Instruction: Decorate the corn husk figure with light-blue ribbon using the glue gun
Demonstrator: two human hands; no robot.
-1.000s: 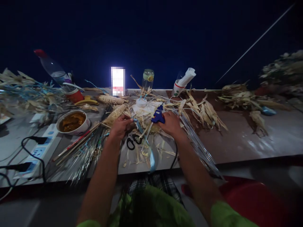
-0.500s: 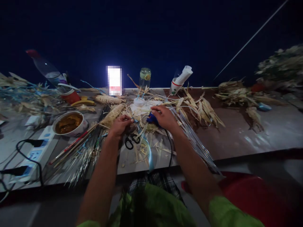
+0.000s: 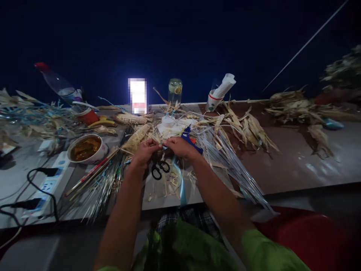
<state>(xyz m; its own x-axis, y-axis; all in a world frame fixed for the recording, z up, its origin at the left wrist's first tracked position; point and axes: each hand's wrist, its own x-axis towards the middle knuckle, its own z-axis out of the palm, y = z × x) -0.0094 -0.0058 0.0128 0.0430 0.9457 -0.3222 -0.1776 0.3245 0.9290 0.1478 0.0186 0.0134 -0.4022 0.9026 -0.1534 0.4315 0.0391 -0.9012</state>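
Note:
My left hand (image 3: 146, 150) and my right hand (image 3: 178, 146) meet over the middle of the table, fingertips pinched together on a small bit of light blue ribbon. The long light blue ribbon (image 3: 182, 188) runs from just below the hands down over the table's front edge; whether it joins the pinched bit is hidden by the fingers. Beside my right hand lies a blue glue gun (image 3: 187, 134) with an orange trigger. Black-handled scissors (image 3: 156, 171) rest just below my hands, their blades mostly covered. Shreds of dry corn husk (image 3: 175, 178) are scattered around them.
At left stand a bowl of brown liquid (image 3: 97, 152), a power strip (image 3: 53, 180) and a bundle of thin wires (image 3: 103, 195). Clear sticks (image 3: 239, 169) and corn husks (image 3: 248, 126) lie right. Behind are a lit phone (image 3: 137, 96), a jar (image 3: 175, 90) and a paper cup (image 3: 212, 102).
My right hand has let go of the glue gun, which now lies on the table, and has moved left to meet my left hand at the ribbon. The view has shifted slightly.

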